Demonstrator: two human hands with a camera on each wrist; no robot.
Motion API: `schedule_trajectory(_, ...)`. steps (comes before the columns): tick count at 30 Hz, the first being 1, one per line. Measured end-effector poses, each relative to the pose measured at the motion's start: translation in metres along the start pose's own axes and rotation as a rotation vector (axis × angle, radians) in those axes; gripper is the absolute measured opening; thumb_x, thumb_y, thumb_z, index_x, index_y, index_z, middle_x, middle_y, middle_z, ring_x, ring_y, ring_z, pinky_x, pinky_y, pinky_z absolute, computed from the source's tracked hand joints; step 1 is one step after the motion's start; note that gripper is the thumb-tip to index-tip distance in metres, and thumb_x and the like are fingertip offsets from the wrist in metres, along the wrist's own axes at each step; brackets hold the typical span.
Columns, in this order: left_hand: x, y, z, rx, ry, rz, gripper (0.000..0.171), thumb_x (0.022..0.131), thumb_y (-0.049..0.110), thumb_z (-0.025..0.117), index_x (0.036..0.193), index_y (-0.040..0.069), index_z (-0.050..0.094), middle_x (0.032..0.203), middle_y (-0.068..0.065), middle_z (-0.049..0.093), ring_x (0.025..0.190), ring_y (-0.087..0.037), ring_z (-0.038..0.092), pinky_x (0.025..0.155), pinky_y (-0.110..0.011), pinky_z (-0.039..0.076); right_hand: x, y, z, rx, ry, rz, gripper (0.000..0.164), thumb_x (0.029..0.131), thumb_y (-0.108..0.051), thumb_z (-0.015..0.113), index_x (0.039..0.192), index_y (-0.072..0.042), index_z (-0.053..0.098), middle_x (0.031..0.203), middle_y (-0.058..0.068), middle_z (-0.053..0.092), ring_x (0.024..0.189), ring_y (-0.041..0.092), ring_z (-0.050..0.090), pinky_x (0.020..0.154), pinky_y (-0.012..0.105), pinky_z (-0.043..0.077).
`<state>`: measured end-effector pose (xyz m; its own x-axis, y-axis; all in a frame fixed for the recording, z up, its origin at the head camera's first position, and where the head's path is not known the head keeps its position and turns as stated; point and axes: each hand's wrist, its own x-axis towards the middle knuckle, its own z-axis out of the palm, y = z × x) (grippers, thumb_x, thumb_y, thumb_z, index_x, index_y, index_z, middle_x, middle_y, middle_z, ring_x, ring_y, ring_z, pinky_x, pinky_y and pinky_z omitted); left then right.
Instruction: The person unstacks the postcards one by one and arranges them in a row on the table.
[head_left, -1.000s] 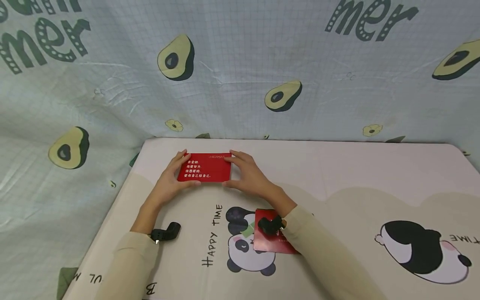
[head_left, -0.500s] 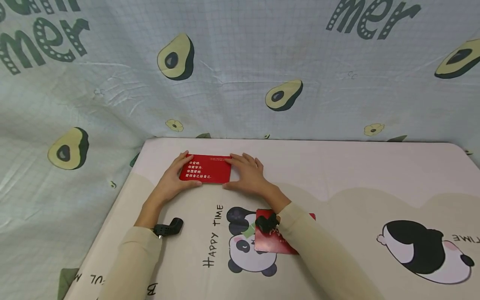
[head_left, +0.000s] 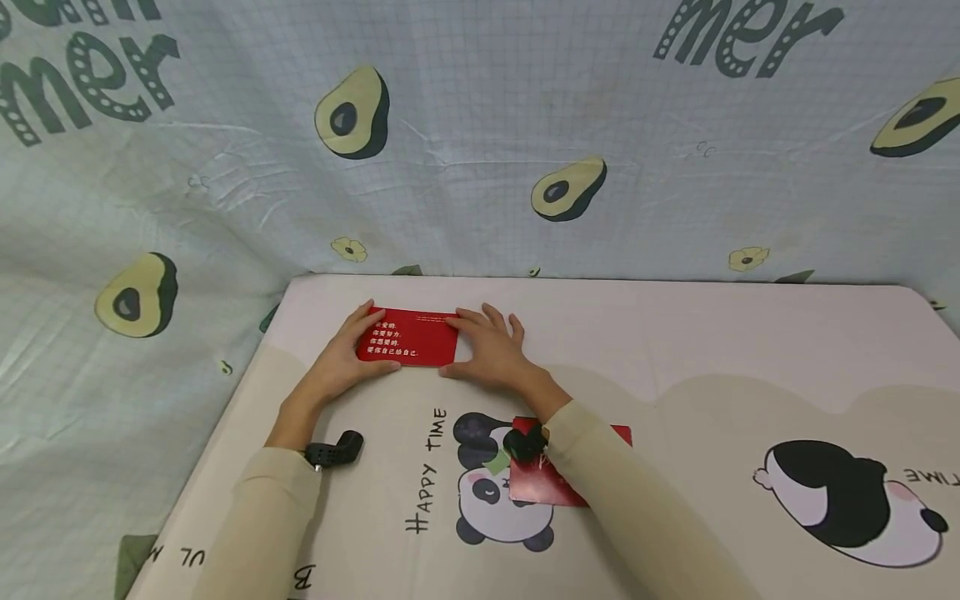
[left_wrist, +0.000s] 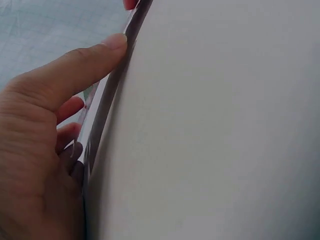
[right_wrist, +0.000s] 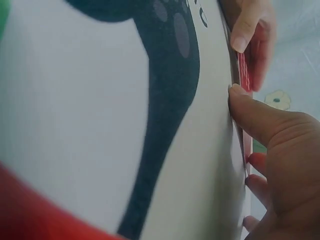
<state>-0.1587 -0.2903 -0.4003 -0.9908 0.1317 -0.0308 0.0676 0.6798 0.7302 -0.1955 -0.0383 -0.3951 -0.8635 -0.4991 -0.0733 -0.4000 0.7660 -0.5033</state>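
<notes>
A red envelope (head_left: 427, 340) with white printed characters lies flat near the table's back edge, in the head view. My left hand (head_left: 336, 362) holds its left end, fingers along the far edge and thumb along the near edge. At its right end, my right hand (head_left: 497, 354) touches the far corner with the index finger and has the thumb by the near corner; the other fingers are spread and lifted. The left wrist view shows the left thumb (left_wrist: 117, 42) low over the table surface. Red edges show between both hands in the right wrist view.
Another red envelope (head_left: 536, 483) lies nearer, over the panda print, partly hidden under the right forearm. A white tablecloth (head_left: 712, 350) with animal prints covers the table. Behind it hangs an avocado-patterned cloth (head_left: 465, 108).
The right hand's outer fingers have spread and lifted away from the envelope. The envelope has tilted slightly and then shifted a little left, together with both hands.
</notes>
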Motion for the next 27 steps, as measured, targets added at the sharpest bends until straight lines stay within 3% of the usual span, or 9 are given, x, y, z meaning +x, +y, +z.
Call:
schedule_trajectory(7, 0.0018, 0.0006, 0.0013, 0.0, -0.014, -0.025, 0.09, 0.078, 0.026, 0.079, 0.15, 0.008, 0.028, 0.159, -0.009, 0.007, 0.144, -0.031, 0.006, 0.109, -0.059, 0.021, 0.0009, -0.0014, 0.0011, -0.022, -0.002, 0.01, 0.079, 0.077, -0.047, 0.073, 0.146, -0.027, 0.041, 0.154, -0.003, 0.029, 0.143, 0.026, 0.009, 0.11, 0.058, 0.001)
schedule_trajectory(15, 0.0025, 0.0035, 0.0019, 0.068, -0.002, -0.077, 0.094, 0.077, 0.034, 0.078, 0.151, 0.006, 0.026, 0.159, -0.013, 0.009, 0.144, -0.037, -0.002, 0.108, -0.065, 0.012, 0.0031, -0.0036, 0.0025, -0.049, -0.017, 0.024, 0.079, 0.078, -0.05, 0.072, 0.147, -0.028, 0.039, 0.155, -0.004, 0.026, 0.143, 0.025, 0.007, 0.11, 0.058, 0.0)
schedule_trajectory(27, 0.0022, 0.0065, 0.0039, 0.065, -0.003, -0.083, 0.094, 0.077, 0.029, 0.079, 0.15, 0.006, 0.025, 0.159, -0.013, 0.009, 0.144, -0.035, -0.002, 0.107, -0.065, 0.016, 0.0028, -0.0049, 0.0025, -0.086, -0.055, 0.044, 0.081, 0.079, -0.052, 0.069, 0.149, -0.03, 0.034, 0.158, -0.004, 0.02, 0.144, 0.027, 0.003, 0.11, 0.061, 0.0)
